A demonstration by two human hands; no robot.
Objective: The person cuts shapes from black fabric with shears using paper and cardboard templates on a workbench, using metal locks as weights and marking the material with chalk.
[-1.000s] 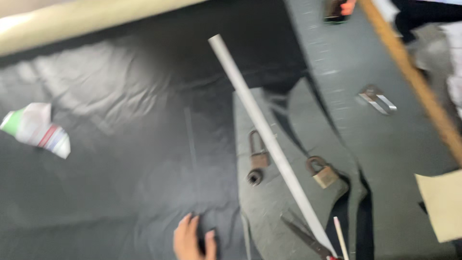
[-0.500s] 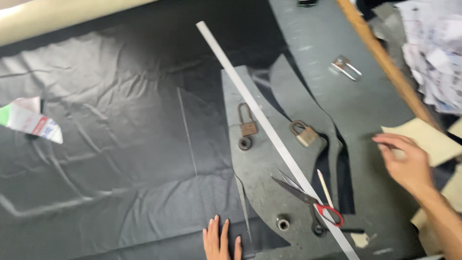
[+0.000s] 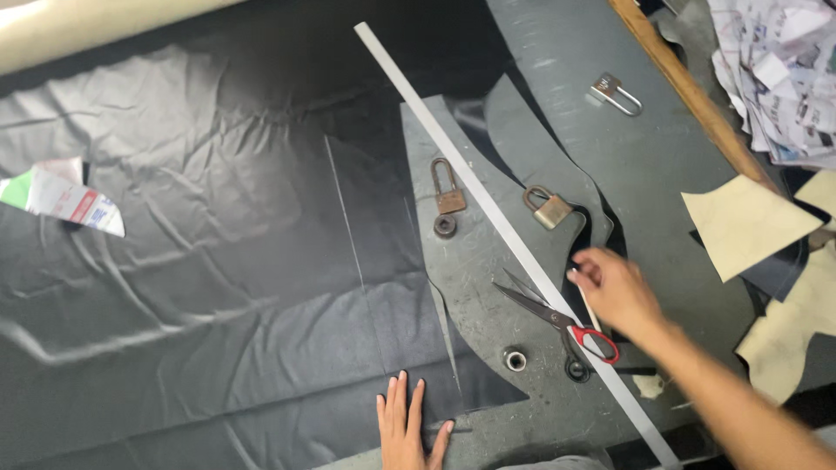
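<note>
My left hand (image 3: 407, 428) lies flat, fingers together, on the black fabric (image 3: 192, 261) at the bottom edge, beside the grey pattern piece (image 3: 488, 287). My right hand (image 3: 614, 289) hovers over the long white ruler (image 3: 505, 231) that crosses the pattern diagonally, its fingers loosely curled and holding nothing. Just left of that hand lie scissors (image 3: 557, 320) with one red and one black handle. A thin pale stick shows just below the right hand.
Two padlocks (image 3: 448, 190) (image 3: 549, 209) and two metal nuts (image 3: 445, 226) (image 3: 515, 359) weigh the pattern down. A third padlock (image 3: 615, 94) lies on the grey table. Beige paper pieces (image 3: 744, 222) and crumpled newspaper (image 3: 775, 70) sit at the right, a crumpled packet (image 3: 61, 198) at the left.
The view has shifted down and to the right over the table. My right hand has moved left from the table's right side to above the ruler near the scissors. My left hand stays flat.
</note>
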